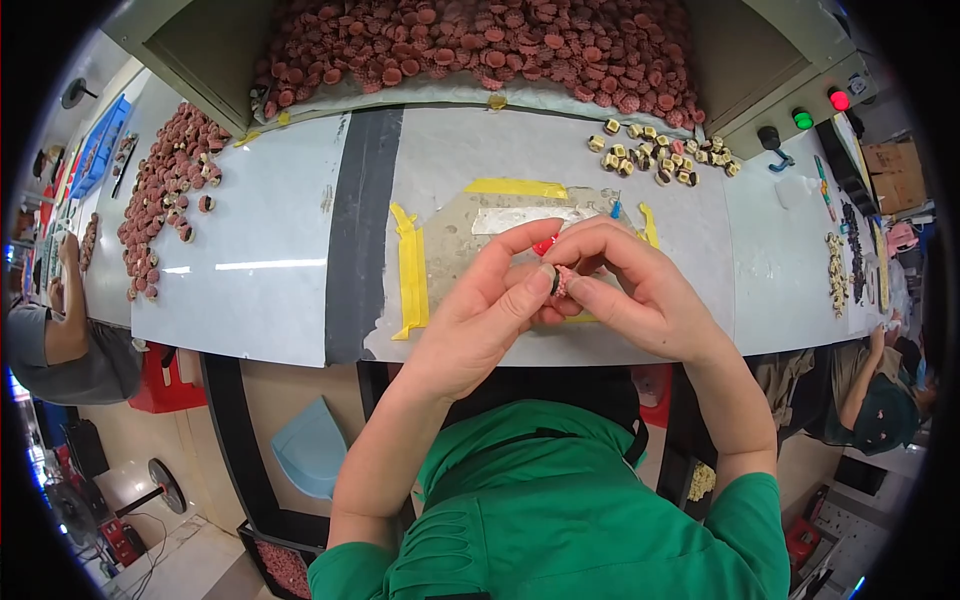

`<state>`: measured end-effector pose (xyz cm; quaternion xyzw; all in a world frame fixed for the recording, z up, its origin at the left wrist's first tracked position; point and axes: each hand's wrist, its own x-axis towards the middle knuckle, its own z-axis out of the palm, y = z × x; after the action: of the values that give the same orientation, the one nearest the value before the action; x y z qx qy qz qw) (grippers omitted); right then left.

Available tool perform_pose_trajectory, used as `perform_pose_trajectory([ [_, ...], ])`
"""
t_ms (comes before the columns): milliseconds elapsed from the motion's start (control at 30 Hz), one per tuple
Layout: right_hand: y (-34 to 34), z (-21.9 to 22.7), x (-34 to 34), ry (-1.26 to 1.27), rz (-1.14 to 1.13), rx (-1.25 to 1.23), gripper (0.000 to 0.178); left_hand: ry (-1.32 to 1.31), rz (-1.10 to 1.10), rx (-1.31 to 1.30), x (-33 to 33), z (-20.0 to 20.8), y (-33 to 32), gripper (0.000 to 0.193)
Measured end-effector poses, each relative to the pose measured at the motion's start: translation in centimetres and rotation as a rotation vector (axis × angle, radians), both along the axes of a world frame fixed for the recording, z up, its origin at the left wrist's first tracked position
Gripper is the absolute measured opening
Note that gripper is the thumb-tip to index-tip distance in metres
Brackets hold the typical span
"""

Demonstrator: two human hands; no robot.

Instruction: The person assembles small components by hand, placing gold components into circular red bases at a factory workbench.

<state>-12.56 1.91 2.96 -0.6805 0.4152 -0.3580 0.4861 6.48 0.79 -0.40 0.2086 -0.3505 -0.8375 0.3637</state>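
Note:
Above the front middle of the table, my left hand (pixel 488 312) and my right hand (pixel 640 292) meet with fingertips pinched together. Between them is a small pink, bumpy, raspberry-like piece (pixel 563 283), with a dark part at its left side against my left thumb. My right thumb and fingers press on the pink side. Fingers cover much of the piece. A small red object (pixel 544 244) shows just behind the left fingertips; its kind is unclear. Beneath the hands lies a grey work patch (pixel 445 262) edged with yellow tape (pixel 411 275).
A large heap of pink bumpy cups (pixel 490 45) fills the grey metal housing (pixel 785 90) behind. Cream-and-black pieces (pixel 640 150) are scattered at back right. More pink pieces (pixel 165 190) pile up at left. Other people (pixel 70 340) sit at both sides.

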Motion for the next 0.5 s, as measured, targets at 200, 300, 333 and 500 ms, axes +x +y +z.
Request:
perform_pose_trajectory([
  [200, 0.1, -0.2, -0.2, -0.091, 0.009, 0.053, 0.017, -0.044, -0.011, -0.074, -0.2, -0.3, -0.1, 0.047],
  [300, 0.2, -0.1, -0.4, -0.075, 0.013, 0.008, 0.016, -0.05, -0.006, -0.073, -0.3, -0.1, -0.2, 0.045],
  [333, 0.3, 0.0, -0.3, -0.064, 0.009, 0.007, 0.017, -0.052, 0.0, -0.063, -0.4, -0.1, -0.2, 0.043],
  [500, 0.9, 0.2, -2.7, 0.182, -0.116, -0.174, 0.027, -0.596, 0.186, -0.544, 3.2, 1.7, -1.2, 0.039],
])
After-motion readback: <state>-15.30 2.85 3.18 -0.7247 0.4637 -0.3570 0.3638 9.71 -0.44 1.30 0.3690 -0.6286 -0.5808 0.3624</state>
